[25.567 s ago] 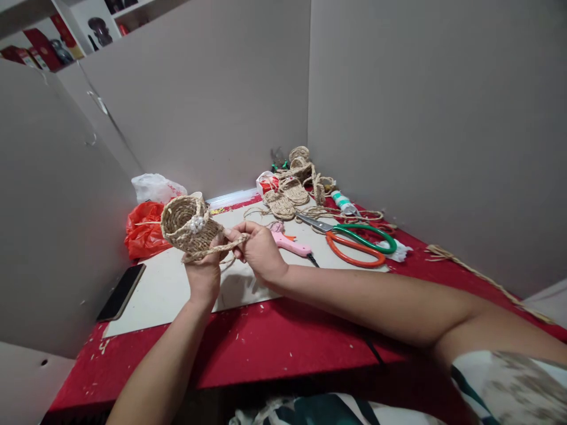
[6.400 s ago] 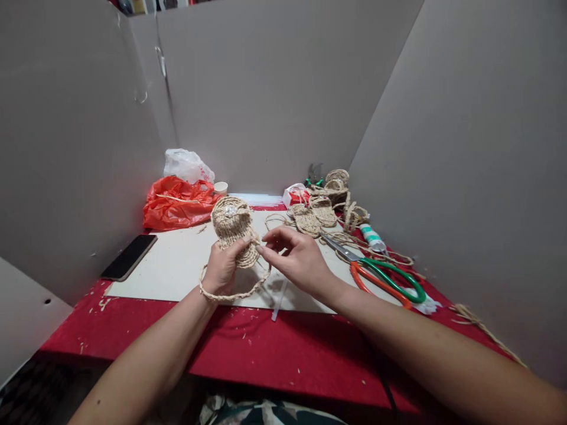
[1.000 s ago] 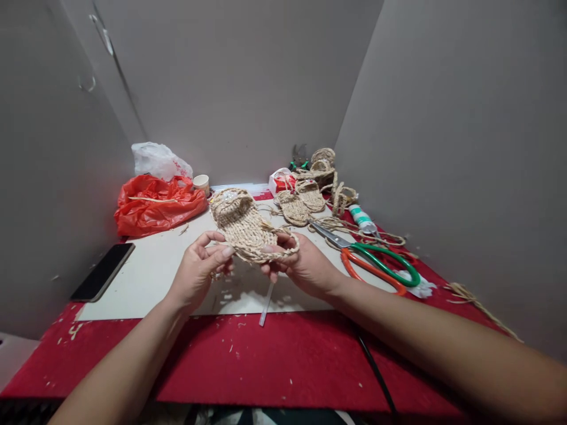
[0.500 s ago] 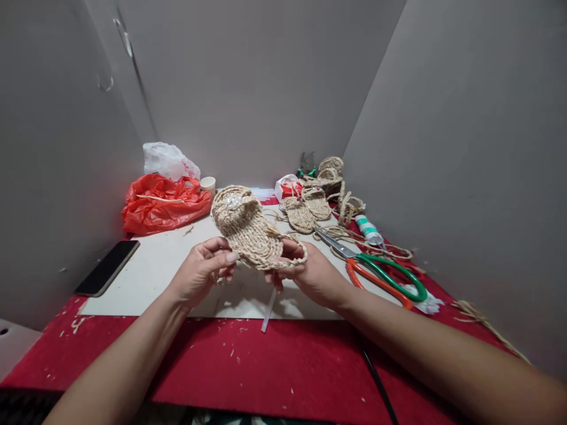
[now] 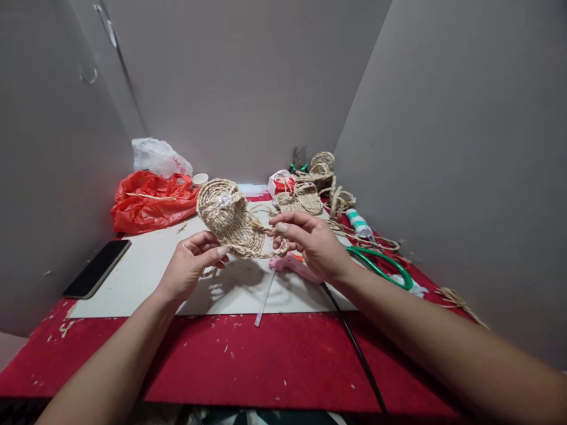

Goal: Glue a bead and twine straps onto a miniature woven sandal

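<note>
A small woven straw sandal with a white bead ornament on its toe band hangs in the air above the white board. My left hand pinches the sandal's near edge from below left, fingers closed on it. My right hand comes from the right and pinches the braided straw strap at the sandal's heel between thumb and fingers. A pink glue gun lies on the board just under my right hand, its black cord running toward me.
A red plastic bag, a white bag and a small cup sit at the back left. A black phone lies left. More straw sandals, a glue tube, green-handled scissors lie right. A glue stick rests on the board. Grey panels enclose the red table.
My right hand has come out from under the sandal's heel and now pinches its strap from above. The pink glue gun has come into view beneath it. The sandal shifted slightly left.
</note>
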The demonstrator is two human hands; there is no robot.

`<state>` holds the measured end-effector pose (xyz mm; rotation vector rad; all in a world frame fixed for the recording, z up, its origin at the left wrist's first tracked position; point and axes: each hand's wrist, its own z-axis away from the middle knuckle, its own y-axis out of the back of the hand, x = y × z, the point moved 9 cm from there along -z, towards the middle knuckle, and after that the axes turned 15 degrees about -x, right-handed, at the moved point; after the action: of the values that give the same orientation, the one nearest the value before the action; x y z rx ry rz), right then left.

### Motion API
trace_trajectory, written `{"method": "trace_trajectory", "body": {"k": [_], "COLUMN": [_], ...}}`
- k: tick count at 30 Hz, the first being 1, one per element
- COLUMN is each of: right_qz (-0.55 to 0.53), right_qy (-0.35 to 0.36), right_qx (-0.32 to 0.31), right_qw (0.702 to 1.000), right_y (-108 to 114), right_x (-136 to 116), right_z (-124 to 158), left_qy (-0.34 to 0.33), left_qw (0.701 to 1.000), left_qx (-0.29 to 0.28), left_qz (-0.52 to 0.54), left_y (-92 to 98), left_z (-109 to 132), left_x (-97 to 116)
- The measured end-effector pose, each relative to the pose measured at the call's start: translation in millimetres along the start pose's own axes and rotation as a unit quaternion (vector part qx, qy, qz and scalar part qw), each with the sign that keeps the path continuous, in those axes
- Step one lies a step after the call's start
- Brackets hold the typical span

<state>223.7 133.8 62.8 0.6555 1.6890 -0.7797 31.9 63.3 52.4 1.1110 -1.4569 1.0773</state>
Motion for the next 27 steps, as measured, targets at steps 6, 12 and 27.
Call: {"method": "trace_trajectory", "body": {"k": [6, 12, 27], "right_qz": [0.066, 0.167, 0.488], "right_qy": [-0.01, 0.036, 0.235], "right_qx": [-0.021, -0.025, -0.022], "right_qw": [0.998, 0.985, 0.84], "right_y": [-1.8, -4.0, -29.5], "right_x": [0.9, 1.1, -20.5], "right_z": [0.5, 3.8, 20.4], "left_qy": [0.017, 0.026, 0.036], "left_qw": [0.999, 0.998, 0.999], "left_qx": [0.0, -0.017, -0.025], "left_qz": [-0.037, -0.046, -0.005], "left_y": [-1.1, -7.6, -13.0], "left_z": [-0.4, -3.1, -2.1], "left_x": [-3.9, -9.4, -15.1]}}
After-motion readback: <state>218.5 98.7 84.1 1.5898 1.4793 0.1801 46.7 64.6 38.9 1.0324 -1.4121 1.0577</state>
